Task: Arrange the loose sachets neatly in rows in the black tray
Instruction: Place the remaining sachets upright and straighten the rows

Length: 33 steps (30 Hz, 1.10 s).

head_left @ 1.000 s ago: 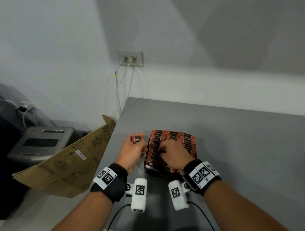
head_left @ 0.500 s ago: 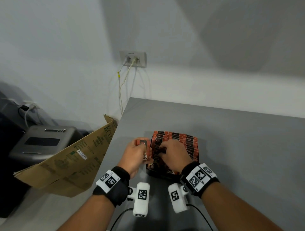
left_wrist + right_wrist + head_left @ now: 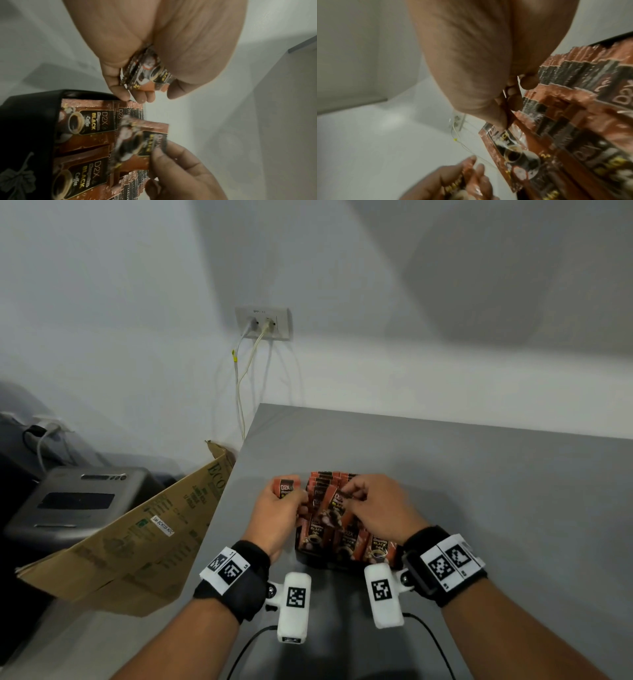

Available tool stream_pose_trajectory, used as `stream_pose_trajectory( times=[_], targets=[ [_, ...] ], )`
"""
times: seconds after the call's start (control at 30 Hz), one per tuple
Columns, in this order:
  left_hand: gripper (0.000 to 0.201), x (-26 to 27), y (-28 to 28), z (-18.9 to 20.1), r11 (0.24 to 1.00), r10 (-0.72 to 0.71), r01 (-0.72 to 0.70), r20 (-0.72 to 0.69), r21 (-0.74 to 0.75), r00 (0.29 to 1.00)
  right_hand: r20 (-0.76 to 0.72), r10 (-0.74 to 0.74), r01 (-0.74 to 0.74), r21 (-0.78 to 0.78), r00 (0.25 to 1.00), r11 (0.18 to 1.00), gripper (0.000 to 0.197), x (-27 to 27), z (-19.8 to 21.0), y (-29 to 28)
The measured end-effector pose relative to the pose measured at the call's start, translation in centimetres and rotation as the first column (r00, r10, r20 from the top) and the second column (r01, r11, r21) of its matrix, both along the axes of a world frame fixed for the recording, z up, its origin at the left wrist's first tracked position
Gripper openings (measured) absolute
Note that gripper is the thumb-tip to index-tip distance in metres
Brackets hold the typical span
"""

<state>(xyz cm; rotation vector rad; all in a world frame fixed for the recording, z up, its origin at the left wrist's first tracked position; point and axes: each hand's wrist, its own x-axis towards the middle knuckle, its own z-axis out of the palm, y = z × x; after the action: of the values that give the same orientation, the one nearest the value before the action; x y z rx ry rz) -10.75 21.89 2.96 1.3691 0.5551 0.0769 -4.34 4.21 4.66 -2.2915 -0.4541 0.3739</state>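
Observation:
A black tray (image 3: 329, 560) (image 3: 30, 121) sits on the grey table, packed with rows of upright orange-brown coffee sachets (image 3: 346, 542) (image 3: 89, 121) (image 3: 573, 108). My left hand (image 3: 277, 508) (image 3: 147, 86) grips a small stack of sachets (image 3: 287, 487) (image 3: 147, 70) just left of the tray. My right hand (image 3: 376, 508) (image 3: 510, 105) pinches a single sachet (image 3: 334, 503) (image 3: 142, 142) (image 3: 508, 151) by its top edge, tilted above the left rows of the tray.
A flattened cardboard box (image 3: 137, 535) leans against the table's left edge, with a grey machine (image 3: 75, 501) behind it. A wall socket (image 3: 263, 321) with white cables hangs above the table's far corner. The grey table (image 3: 479, 491) stretches right and beyond the tray.
My right hand has lifted one sachet up out of the tray's left side and now holds it tilted above the rows. The left hand keeps its stack beside the tray.

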Motion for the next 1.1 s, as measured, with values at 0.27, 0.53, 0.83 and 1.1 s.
stream_pose_trajectory(
  times=[0.27,0.53,0.83,1.1],
  targets=[
    [0.036,0.0,0.1,-0.3,1.000,0.002,-0.002,-0.019,0.007,1.000,-0.006,0.215,-0.212,-0.210,0.977,0.955,0.026,-1.7,-2.8,2.3],
    [0.018,-0.4,0.3,-1.1,0.994,-0.057,0.058,-0.018,0.096,0.998,0.067,0.215,-0.195,-0.229,0.974,0.954,0.024,-2.4,-4.2,3.3],
    [0.042,-0.4,-0.7,-0.5,0.970,-0.211,0.208,0.012,0.125,0.977,-0.120,-0.037,0.059,0.186,0.992,0.981,0.023,-0.8,-0.4,0.5],
    [0.026,0.2,-1.5,-0.2,0.984,-0.151,0.155,-0.056,0.084,0.987,-0.041,-0.097,0.098,0.046,0.994,0.994,0.010,-0.1,1.3,-3.6]
  ],
)
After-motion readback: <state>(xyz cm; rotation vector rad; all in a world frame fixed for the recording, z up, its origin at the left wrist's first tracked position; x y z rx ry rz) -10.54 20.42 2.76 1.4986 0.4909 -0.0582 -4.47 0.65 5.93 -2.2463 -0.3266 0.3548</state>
